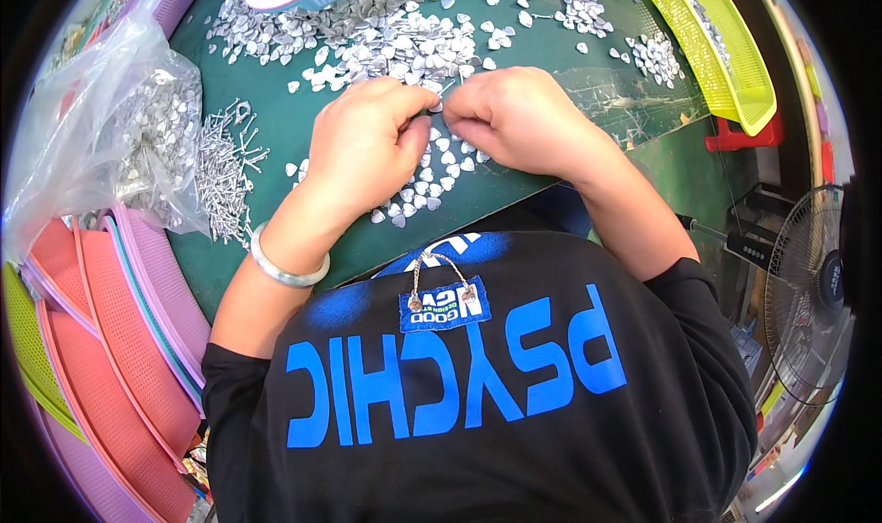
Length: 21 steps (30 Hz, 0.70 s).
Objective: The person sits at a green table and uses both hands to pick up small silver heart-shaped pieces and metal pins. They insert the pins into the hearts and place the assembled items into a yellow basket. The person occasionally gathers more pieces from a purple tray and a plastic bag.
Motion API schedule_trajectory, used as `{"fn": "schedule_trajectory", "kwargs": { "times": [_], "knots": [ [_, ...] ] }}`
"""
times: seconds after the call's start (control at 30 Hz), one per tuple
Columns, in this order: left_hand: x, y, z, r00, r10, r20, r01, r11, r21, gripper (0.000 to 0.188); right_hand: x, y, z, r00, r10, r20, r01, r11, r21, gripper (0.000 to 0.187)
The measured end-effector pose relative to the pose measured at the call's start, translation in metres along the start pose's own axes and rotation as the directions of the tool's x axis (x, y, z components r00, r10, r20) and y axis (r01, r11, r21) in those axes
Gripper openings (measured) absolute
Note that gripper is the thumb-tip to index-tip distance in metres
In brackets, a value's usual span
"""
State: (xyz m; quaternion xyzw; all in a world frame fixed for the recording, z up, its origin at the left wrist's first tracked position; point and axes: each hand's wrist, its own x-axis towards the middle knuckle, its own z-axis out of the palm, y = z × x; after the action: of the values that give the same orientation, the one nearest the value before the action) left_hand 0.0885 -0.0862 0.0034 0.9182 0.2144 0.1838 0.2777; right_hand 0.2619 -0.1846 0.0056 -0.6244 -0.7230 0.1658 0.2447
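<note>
Above the near edge of the green table [560, 160], my two hands almost meet at the fingertips. My left hand [367, 142], with a pale bangle on its wrist, is closed in a pinch with a small silvery piece [435, 106] at its fingertips, too small to name. The thumb and fingers of my right hand [519, 119] are pinched together too, hiding whatever may be in them. Small silver heart-shaped pieces [423, 190] lie scattered below and between the hands. Just beyond them spreads a large heap of the same hearts [404, 50].
Left of my left hand lies a pile of thin metal pins [223, 169], beside a clear plastic bag [156, 146] of silvery pieces. Stacked coloured baskets [119, 330] stand at lower left. A yellow-green basket [726, 73] sits at far right, a fan [808, 284] below it.
</note>
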Motion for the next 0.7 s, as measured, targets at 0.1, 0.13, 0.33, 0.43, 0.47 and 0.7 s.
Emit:
{"fn": "schedule_trajectory", "kwargs": {
  "times": [0.1,0.13,0.33,0.43,0.47,0.7],
  "knots": [
    [0.004,-0.001,0.004,0.999,0.041,0.034,-0.044,0.996,0.078,0.009,-0.004,0.006,-0.004,0.999,0.008,-0.051,-0.007,1.000,0.022,0.010],
    [0.005,0.000,0.004,0.998,0.037,0.042,-0.041,0.994,0.097,0.009,-0.005,0.008,-0.006,0.995,0.026,-0.092,-0.024,1.000,0.017,0.010],
    [0.008,-0.002,0.011,0.994,0.108,-0.022,-0.103,0.981,0.163,0.005,-0.012,0.012,-0.013,0.989,0.120,-0.083,-0.120,0.993,0.005,0.012],
    [0.008,-0.002,0.012,0.987,0.156,-0.039,-0.145,0.966,0.214,0.005,-0.015,0.011,-0.011,0.990,0.122,-0.075,-0.120,0.992,0.030,0.014],
    [0.008,-0.003,0.013,0.984,0.175,-0.043,-0.161,0.960,0.231,0.005,-0.015,0.011,-0.010,0.989,0.120,-0.082,-0.118,0.993,0.031,0.014],
    [0.010,-0.004,0.010,0.971,0.241,-0.002,-0.234,0.944,0.234,0.005,-0.019,0.011,-0.006,0.995,0.083,-0.054,-0.081,0.996,0.040,0.015]
  ]
}}
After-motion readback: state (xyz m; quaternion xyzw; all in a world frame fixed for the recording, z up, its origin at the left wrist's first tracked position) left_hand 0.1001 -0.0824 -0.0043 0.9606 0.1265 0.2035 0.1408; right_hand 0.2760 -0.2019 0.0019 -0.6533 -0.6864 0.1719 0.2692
